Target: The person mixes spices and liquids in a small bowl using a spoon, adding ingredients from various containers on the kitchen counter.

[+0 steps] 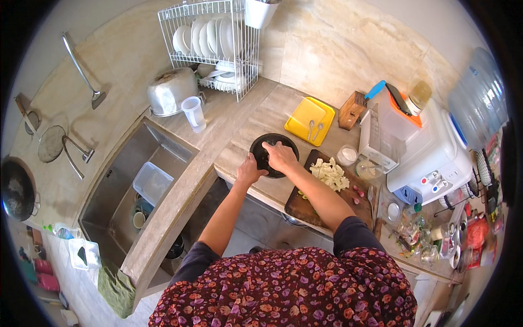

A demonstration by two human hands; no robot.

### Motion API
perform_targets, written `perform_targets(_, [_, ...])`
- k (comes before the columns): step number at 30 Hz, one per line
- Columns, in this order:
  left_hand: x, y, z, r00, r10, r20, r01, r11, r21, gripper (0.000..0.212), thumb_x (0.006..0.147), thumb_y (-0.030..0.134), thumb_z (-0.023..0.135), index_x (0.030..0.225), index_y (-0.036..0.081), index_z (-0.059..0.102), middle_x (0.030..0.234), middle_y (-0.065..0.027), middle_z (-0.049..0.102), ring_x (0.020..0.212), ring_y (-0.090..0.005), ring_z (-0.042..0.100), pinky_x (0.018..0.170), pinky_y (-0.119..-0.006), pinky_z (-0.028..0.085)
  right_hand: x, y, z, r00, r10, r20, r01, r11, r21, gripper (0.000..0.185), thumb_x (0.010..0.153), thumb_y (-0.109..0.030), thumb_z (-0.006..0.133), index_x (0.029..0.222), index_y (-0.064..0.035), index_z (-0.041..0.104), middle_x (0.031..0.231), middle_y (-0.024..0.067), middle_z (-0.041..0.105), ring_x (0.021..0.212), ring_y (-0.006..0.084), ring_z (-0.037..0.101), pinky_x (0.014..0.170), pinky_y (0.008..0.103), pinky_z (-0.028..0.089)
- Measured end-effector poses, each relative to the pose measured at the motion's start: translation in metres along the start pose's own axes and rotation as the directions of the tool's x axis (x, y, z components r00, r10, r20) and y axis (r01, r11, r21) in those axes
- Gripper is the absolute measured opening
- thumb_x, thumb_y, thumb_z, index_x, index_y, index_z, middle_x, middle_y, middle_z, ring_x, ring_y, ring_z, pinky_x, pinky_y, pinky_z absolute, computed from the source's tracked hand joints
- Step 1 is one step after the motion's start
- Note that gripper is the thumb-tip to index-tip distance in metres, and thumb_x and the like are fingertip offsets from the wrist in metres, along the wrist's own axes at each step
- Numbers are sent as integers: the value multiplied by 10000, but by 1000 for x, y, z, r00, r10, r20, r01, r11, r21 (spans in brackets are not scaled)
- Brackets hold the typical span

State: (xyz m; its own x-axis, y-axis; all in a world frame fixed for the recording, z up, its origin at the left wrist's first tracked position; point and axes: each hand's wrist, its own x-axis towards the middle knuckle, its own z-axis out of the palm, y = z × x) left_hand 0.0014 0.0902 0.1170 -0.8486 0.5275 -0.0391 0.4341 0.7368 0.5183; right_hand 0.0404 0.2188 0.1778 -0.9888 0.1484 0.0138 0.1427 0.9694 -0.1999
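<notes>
A round black bowl (274, 171), possibly a stone mortar, sits near the counter's front edge. My left hand (248, 171) grips its left rim, fingers along the outside and thumb towards the front. Over the bowl's middle, my right hand (281, 157) is curled, with a finger reaching to the inside. Whatever it may hold is hidden beneath it. To the right lies a dark wooden chopping board (300, 206) bearing a heap of pale sliced vegetable (330, 174) and several small pink shallots (357, 192). A knife (370, 194) lies along the board's right side.
Behind the bowl is a yellow tray (304, 118) with two small spoons. Glass jars (347, 155), a wooden knife block (352, 110) and a white water dispenser (433, 163) stand right. Left are a plastic cup (193, 114), dish rack (208, 61) and steel sink (118, 204).
</notes>
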Motion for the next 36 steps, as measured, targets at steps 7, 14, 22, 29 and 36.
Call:
perform_targets(7, [0, 26, 19, 963, 128, -235, -149, 986, -73, 588, 709, 239, 655, 1146, -40, 377, 1039, -177, 473, 962, -347, 502, 783, -402, 440, 5, 46, -18, 999, 39, 18, -41, 994, 98, 349, 756, -196, 572, 1094, -147, 498, 984, 166, 579, 890, 301, 571, 707, 415, 455])
perform_targets(14, [11, 29, 48, 950, 194, -245, -181, 981, 77, 675, 706, 317, 638, 1236, 21, 342, 1178, -139, 415, 1159, -303, 337, 953, -522, 217, 8, 73, -4, 990, 72, 124, -94, 980, 177, 423, 773, -203, 551, 1170, -154, 415, 1021, 157, 569, 919, 301, 565, 731, 415, 451])
perform_targets(22, [-7, 23, 35, 990, -134, -33, 132, 990, -42, 1255, 530, 672, 634, 1339, -33, -17, 1413, -191, -45, 1313, -317, -65, 976, -596, -6, 6, 65, -20, 991, -90, -101, 123, 914, 388, 347, 745, -171, 568, 1075, -121, 473, 951, 209, 570, 857, 324, 579, 702, 403, 465])
perform_targets(29, [-3, 20, 37, 991, -132, 31, 134, 988, -72, 1305, 519, 701, 623, 1331, -32, -90, 1410, -187, -119, 1305, -314, -129, 974, -592, -25, 1, 37, -3, 994, -102, 31, 97, 987, 125, 455, 743, -149, 524, 1189, -154, 434, 927, 247, 563, 866, 362, 570, 725, 424, 469])
perform_targets(36, [-6, 16, 33, 988, -151, 23, 152, 984, -96, 1304, 511, 679, 643, 1336, -22, -84, 1416, -172, -107, 1308, -309, -119, 976, -593, -34, -8, 14, -41, 991, -137, 8, 134, 982, 129, 330, 758, -138, 532, 1081, -128, 467, 902, 238, 559, 825, 374, 571, 687, 436, 474])
